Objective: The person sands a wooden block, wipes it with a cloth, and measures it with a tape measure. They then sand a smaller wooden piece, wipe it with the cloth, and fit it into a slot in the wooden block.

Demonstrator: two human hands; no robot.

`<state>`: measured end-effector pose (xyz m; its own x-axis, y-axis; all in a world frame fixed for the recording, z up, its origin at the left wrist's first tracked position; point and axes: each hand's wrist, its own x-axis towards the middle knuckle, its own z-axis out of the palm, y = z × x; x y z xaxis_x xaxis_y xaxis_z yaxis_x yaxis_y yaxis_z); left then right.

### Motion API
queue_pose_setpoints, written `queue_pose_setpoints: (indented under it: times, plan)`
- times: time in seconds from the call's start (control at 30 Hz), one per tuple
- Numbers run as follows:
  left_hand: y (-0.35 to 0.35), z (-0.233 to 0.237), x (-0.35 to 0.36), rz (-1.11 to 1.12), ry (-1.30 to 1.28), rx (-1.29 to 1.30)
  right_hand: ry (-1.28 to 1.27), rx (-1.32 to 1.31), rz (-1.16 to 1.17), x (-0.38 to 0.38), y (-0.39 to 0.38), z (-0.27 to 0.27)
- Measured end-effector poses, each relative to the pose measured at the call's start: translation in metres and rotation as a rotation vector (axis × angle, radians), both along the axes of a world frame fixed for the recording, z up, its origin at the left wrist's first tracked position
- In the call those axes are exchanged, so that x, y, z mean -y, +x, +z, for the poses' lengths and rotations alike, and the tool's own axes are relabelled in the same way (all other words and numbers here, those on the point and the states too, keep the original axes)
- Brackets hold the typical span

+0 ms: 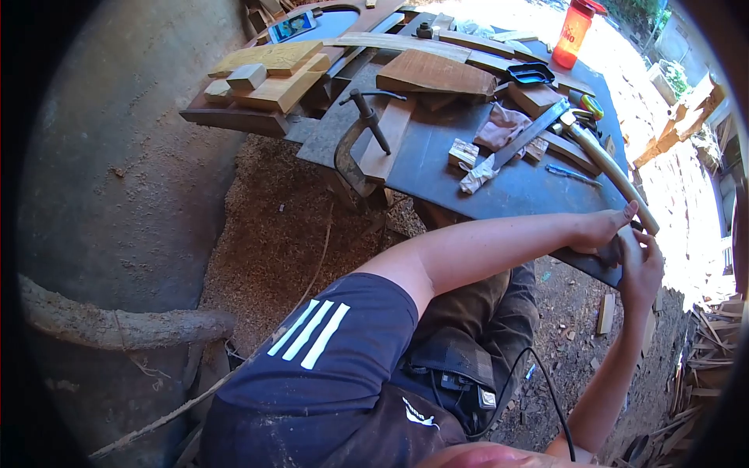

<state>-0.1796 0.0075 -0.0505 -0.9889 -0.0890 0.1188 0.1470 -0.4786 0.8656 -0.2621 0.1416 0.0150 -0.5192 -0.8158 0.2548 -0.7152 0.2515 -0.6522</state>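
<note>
A long, curved, pale wooden piece point(605, 160) lies along the right edge of the dark worktable point(437, 148), its near end at the table's corner. My left hand point(602, 231) rests on that corner with the thumb up, pressing down on the near end. My right hand point(641, 269) comes up from below and closes around the same end and table edge. What lies exactly under the fingers is hidden.
On the table are a metal clamp point(363, 125), a saw blade with cloth-wrapped handle point(511, 148), a pink rag point(499, 125), a black tray point(530, 74), an orange bottle point(575, 33), a phone point(292, 25) and stacked planks point(269, 74). Sawdust point(273, 226) covers the ground; a log point(117, 324) lies left.
</note>
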Motion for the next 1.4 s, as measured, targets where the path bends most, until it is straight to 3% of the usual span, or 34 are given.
queue_pose_setpoints:
  times: [0.07,0.17,0.3,0.4,0.5,0.7,0.77,0.83,0.87,0.9,0.93,1.03,1.07,1.23,1.4]
  plan:
    - [0.006,0.000,0.001,0.100,-0.120,0.010,0.118,-0.141,-0.062,0.001,0.017,0.009]
    - [0.007,-0.004,-0.001,0.202,-0.225,0.015,0.072,-0.254,0.079,-0.009,0.020,0.000]
    - [-0.002,-0.007,0.003,0.068,-0.171,-0.081,0.140,-0.150,0.068,-0.008,0.018,0.016]
    - [0.008,-0.001,-0.003,0.162,-0.146,-0.050,0.115,-0.132,-0.007,-0.004,0.024,0.011]
    - [-0.007,-0.015,0.001,0.341,-0.400,-0.101,0.077,-0.124,0.107,-0.017,0.039,0.004]
    - [0.006,0.006,-0.004,0.060,0.122,0.073,-0.119,0.196,0.108,-0.039,0.012,0.003]
    - [-0.007,-0.016,0.005,0.119,0.037,-0.058,-0.326,0.185,0.070,-0.034,0.010,0.003]
    - [-0.039,-0.042,0.009,0.052,0.223,-0.046,-0.431,0.151,0.003,-0.040,0.001,-0.003]
    - [-0.054,-0.045,0.008,-0.036,0.441,0.044,-0.495,0.247,0.020,-0.037,0.006,-0.008]
    - [-0.026,-0.028,0.006,0.035,0.337,0.009,-0.472,0.367,0.047,-0.035,0.019,-0.005]
    - [-0.012,-0.018,0.009,0.071,0.188,-0.026,-0.450,0.213,0.053,-0.031,0.008,-0.016]
    - [0.011,0.001,0.002,0.262,-0.315,-0.236,-0.519,0.326,-0.030,-0.026,0.017,-0.017]
    - [0.005,0.005,0.002,0.018,0.234,-0.079,-0.556,0.356,-0.059,-0.021,0.013,-0.024]
    - [0.003,0.005,-0.004,0.065,0.182,-0.067,-0.449,0.447,-0.045,-0.020,0.011,-0.026]
    - [0.003,0.003,0.000,0.055,0.140,-0.037,-0.242,0.028,-0.213,-0.021,-0.005,-0.019]
